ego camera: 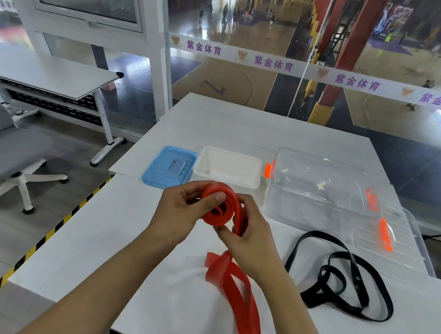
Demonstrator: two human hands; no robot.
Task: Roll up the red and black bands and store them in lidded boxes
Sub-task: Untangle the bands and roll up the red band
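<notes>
Person stands at the white surface (pixel 128 241), both hands raised just above it, mid-roll on the flat red rubber band (pixel 220 208). Left hand (pixel 181 211) grips the coiled part, thumb pressed on the outer turn, fingers curled behind. Right hand (pixel 249 241) pinches the band where it leaves the coil. The loose tail hangs down from the right hand and lies in a doubled loop on the near surface.

Handling, as judged: band looks soft, limp, light and springy. The coil will likely unwind if the thumb lifts. Best hold is across the coil's flat faces, keeping the outer turn pinned, while the free hand feeds the tail under slight tension. Rubber should give good friction; slipping seems unlikely.

Count:
- Bands: two. One red, in hand; one thin black rubber band (pixel 338 276) lying unrolled in tangled loops on the surface, to the right, not touched.
- Boxes: two. One white opaque rectangular plastic box (pixel 226 178), open, just beyond the hands; one larger clear plastic box with orange clips (pixel 321 192), to the right.
- Lids: one light blue rectangular lid (pixel 170 166) lying flat, touching the white box's left side; what appears to be one clear lid (pixel 397 242) near the clear box's right side.
</notes>
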